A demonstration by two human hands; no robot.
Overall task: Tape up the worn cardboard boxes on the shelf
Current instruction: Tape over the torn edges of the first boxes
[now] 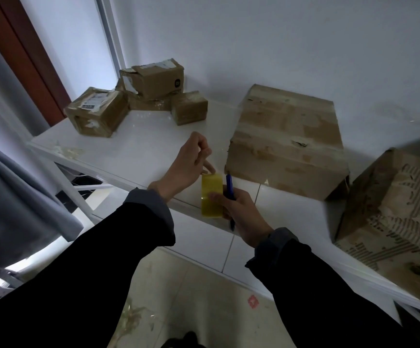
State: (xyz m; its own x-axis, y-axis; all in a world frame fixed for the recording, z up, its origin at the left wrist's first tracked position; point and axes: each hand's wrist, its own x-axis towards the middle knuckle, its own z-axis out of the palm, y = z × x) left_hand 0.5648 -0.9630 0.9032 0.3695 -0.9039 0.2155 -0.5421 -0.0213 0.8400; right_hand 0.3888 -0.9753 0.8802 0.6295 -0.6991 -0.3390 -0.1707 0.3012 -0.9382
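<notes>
Right, my right hand (239,209) clamps tape roll (212,195) and blue pen (229,190) together, so cutter stays ready while roll is held edge-on over shelf (141,149) front. My left hand (191,159) curled, fingertips pinching at roll's top, probably picking loose tape end; strip itself too clear to see. Large worn box (286,139) sits just beyond hands on shelf, nearest target. Torn box (392,209) to right, cluster of small boxes (138,101) far left by wall, waiting.
</notes>
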